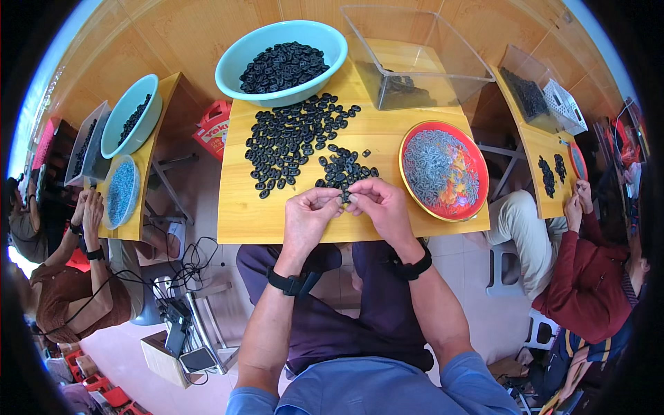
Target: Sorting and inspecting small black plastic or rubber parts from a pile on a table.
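Observation:
My left hand [309, 216] and my right hand [382, 206] meet over the near edge of a small wooden table [238, 214], fingertips pinched together on one small black ring part [347, 197]. A spread of black ring parts [287, 142] lies just beyond my hands, with a smaller heap [344, 169] right in front of them. To the right sits a red plate [479, 166] full of small grey ring parts. A pale blue bowl [235, 59] of black parts stands at the back.
A clear plastic bin [415, 41] with some black parts stands at the back right. Other people work at similar tables, one to my left [76, 290] and one to my right [588, 277]. Cables and a small device [176, 332] lie on the floor at left.

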The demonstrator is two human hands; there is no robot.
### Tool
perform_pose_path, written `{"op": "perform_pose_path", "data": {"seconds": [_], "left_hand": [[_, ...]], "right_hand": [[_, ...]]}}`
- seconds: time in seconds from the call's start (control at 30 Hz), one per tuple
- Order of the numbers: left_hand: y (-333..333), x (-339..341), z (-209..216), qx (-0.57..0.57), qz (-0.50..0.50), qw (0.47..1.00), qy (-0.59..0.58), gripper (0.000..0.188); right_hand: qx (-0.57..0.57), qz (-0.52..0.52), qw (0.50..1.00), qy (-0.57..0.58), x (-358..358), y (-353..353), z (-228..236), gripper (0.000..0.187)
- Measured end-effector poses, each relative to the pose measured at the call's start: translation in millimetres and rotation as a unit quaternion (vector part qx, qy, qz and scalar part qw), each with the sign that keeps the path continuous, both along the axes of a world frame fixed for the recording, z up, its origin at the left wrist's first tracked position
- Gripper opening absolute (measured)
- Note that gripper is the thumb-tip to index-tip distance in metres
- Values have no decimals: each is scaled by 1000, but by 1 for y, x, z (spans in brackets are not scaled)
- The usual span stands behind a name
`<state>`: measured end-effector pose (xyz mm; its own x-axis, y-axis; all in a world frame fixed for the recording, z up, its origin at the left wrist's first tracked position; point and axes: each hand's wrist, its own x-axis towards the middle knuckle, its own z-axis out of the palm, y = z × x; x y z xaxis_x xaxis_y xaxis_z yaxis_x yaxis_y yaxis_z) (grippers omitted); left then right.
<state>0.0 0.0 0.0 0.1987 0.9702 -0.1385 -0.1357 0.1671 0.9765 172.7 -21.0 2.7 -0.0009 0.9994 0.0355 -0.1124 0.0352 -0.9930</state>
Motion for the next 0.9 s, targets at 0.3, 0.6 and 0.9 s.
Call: {"op": "perform_pose_path", "data": {"seconds": [0.3, 0.6, 0.9], "left_hand": [[-1, 5, 7, -15, 17, 1000, -6, 14], [-1, 5, 6, -22, 19, 1000, -3, 13], [-5, 3, -2, 21, -14, 1000, 9, 17]], "right_hand": [[-2, -8, 1000, -5, 0, 0, 1, 11], [-2, -5, 1000, -1, 0, 2, -4, 10], [1, 2, 1000, -30, -1, 0, 0, 11]]}}
